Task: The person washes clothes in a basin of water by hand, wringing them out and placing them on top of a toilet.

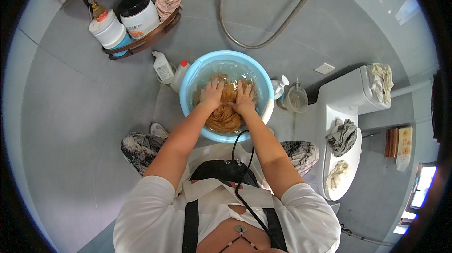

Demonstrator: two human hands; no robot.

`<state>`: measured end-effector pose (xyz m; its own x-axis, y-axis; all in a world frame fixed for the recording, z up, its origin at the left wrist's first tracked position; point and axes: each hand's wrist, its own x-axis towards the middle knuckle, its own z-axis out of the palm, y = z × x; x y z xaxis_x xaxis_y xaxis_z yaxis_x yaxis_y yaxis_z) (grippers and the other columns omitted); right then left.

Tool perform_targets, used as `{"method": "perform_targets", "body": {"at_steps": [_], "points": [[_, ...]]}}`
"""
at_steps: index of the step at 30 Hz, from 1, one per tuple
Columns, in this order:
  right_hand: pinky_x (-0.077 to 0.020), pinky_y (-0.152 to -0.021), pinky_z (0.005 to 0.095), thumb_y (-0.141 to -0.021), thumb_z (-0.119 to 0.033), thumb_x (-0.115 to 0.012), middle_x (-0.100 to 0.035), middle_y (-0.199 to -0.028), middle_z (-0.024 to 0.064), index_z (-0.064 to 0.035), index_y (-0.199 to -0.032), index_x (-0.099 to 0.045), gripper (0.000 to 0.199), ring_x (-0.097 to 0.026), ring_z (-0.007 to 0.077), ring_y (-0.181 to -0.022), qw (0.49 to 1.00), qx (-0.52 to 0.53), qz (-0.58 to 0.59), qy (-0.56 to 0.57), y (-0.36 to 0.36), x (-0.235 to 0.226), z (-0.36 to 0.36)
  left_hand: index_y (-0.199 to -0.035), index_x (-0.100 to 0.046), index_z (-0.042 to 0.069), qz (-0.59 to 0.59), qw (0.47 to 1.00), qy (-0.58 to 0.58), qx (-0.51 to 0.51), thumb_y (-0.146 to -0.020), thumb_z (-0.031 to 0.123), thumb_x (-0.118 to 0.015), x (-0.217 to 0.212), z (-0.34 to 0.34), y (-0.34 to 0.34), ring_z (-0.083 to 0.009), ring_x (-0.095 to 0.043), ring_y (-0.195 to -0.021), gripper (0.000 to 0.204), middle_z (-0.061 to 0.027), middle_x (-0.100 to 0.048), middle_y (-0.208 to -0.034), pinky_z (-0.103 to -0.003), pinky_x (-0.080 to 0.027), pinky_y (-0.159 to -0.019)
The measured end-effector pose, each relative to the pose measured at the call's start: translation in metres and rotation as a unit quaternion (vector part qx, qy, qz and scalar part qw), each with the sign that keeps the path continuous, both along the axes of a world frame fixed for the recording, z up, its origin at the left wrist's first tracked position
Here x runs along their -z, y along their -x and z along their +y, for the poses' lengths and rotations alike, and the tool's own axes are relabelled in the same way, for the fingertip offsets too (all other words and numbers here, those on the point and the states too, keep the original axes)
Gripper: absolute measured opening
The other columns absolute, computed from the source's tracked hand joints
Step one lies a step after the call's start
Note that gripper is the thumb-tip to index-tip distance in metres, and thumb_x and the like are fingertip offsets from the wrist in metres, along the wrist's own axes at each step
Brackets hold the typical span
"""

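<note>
A light-blue plastic basin point(190, 85) stands in front of me, holding water and a brown cloth point(224, 118) that looks like a garment. Much of the cloth lies bunched below the water's surface. My left hand point(212, 94) presses down on its left part with the fingers spread. On the right part rests my right hand point(243, 98), its fingers also apart and pointing away from me. Neither hand is wrapped round the cloth. The undersides of both palms are hidden.
White bottles point(163, 67) stand left of the basin; a pump bottle point(279, 85) and a clear plastic cup point(297, 99) stand right. Farther right, a toilet point(325, 112) bears cloths on its lid. A corner shelf point(146, 41) holds tubs. A shower hose point(263, 45) hangs beyond the basin.
</note>
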<state>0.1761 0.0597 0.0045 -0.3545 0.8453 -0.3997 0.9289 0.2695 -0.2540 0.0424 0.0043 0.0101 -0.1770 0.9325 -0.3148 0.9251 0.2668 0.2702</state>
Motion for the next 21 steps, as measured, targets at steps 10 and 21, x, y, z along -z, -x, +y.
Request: {"method": "perform_targets", "body": {"at_steps": [10,21], "points": [[-0.0367,-0.095,0.0399,-0.069,-0.018,-0.068,-0.041,-0.128,0.0201,-0.0128,-0.138,-0.021,0.083,-0.043,0.0321,-0.116,0.997,0.046,0.066,-0.004,-0.003,0.041,0.032,-0.122,-0.046,0.010,0.087,0.996,-0.001,-0.018,-0.075,0.017,-0.061,0.024,0.009,0.005,-0.0284,-0.040,-0.115,0.050,-0.0108,-0.050,-0.117,-0.049,-0.026,-0.096],[-0.0429,-0.082,0.0370,-0.073,-0.006,-0.054,-0.055,-0.110,0.0100,-0.0042,-0.121,-0.045,0.049,-0.053,0.0246,-0.096,0.667,0.276,0.611,0.326,-0.014,-0.012,0.045,-0.122,-0.043,0.001,-0.738,0.601,-0.082,-0.296,-0.076,0.038,-0.063,-0.023,-0.009,0.044,-0.0279,-0.047,-0.111,0.063,-0.0125,-0.052,-0.115,-0.044,-0.038,-0.093]]}}
